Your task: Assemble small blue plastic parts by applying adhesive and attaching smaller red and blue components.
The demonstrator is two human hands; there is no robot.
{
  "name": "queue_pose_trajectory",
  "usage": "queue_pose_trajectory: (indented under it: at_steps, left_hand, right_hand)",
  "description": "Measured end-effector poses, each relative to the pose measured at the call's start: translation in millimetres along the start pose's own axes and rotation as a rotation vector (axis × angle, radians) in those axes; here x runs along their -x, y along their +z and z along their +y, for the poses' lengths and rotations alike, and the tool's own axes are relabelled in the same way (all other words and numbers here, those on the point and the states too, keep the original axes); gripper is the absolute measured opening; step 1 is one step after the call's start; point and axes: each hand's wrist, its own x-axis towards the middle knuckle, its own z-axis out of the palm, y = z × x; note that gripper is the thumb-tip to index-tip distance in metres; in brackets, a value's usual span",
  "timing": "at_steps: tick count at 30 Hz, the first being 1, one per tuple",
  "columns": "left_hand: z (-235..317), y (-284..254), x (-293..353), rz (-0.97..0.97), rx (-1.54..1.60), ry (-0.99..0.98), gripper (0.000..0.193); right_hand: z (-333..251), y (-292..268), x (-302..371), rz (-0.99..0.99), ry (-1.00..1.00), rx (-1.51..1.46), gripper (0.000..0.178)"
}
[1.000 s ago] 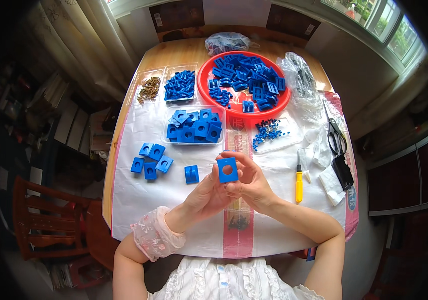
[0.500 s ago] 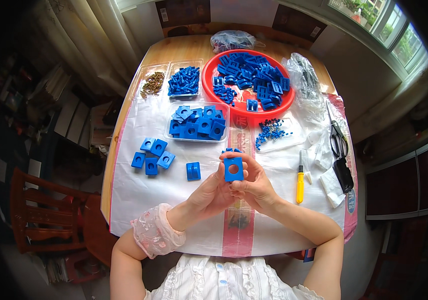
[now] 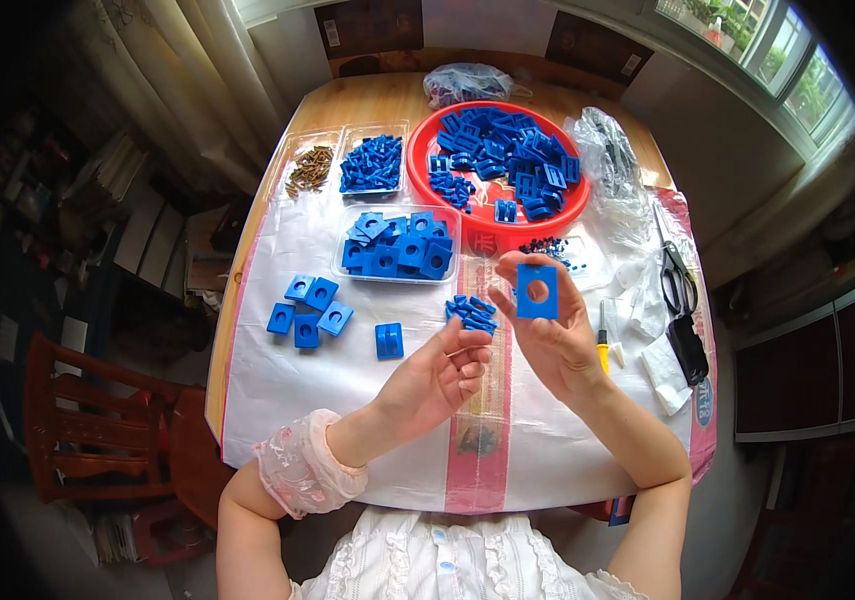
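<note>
R hand [image 3: 563,338] grips blue plate [image 3: 537,309], hiding pt of screwdriver [image 3: 604,352]; L hand [image 3: 436,380] half-curled, prob empty

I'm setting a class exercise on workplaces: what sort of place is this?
Probably a room in a home, its table used for handwork: a patterned curtain and wooden chair look domestic, while a red basin holds many blue plastic parts.
</note>
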Motion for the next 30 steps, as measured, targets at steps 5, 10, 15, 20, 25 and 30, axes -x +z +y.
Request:
queue_pose_trajectory:
  at_steps: [5,10,15,20,25,30]
  left_hand:
    - [10,6,26,-0.063,-0.502,-0.169,0.025]
    - [59,2,60,0.424,-1.971,0.431,0.027]
    - [56,-12,46,0.781,-2.175,0.395,0.034]
    - [47,-24,29,0.823,-2.315,0.505,0.035]
    - [50,-22,24,0.799,-2.294,0.367,0.029]
    - [51,-25,28,0.742,-2.296,0.406,0.027]
  right_hand:
    - [-15,0,-4,-0.011,-0.099,-0.055,0.062]
    - [-21,2,1,-0.008,-0.053,-0.03,0.065]
    - [-19,2,1,-0.005,0.001,-0.003,0.067]
    - [-20,2,2,-0.03,0.005,-0.006,0.067]
    - [-20,1,3,-0.031,0.021,-0.013,0.067]
    - [-18,0,3,-0.017,0.049,-0.01,0.066]
